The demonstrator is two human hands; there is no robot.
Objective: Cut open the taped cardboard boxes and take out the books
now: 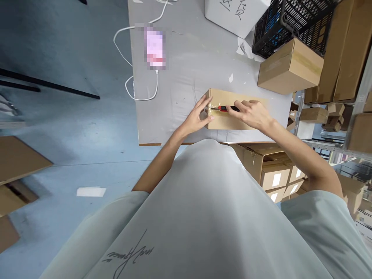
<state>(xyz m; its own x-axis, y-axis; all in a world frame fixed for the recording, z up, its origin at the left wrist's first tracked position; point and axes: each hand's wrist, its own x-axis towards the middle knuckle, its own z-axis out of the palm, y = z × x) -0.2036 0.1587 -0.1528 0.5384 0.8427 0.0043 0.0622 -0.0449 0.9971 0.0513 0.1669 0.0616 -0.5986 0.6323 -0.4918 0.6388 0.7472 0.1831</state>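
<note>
A long brown cardboard box (229, 123) lies on the grey table in front of me, with clear tape glinting at its left end. My left hand (197, 115) grips that end, thumb and fingers apart along the edge. In my right hand (251, 113) is a utility knife (223, 109) with a red and black body, held in closed fingers over the top of the box. Its tip points left, at the taped edge. Whether the blade is in the tape I cannot tell.
A blurred phone (155, 47) on a white cable lies at the table's (180, 77) far left. At the back right stand a white container (232, 17), a black crate (305, 23) and another carton (287, 69). Below the table's right side, an open carton (252, 164) holds smaller boxes.
</note>
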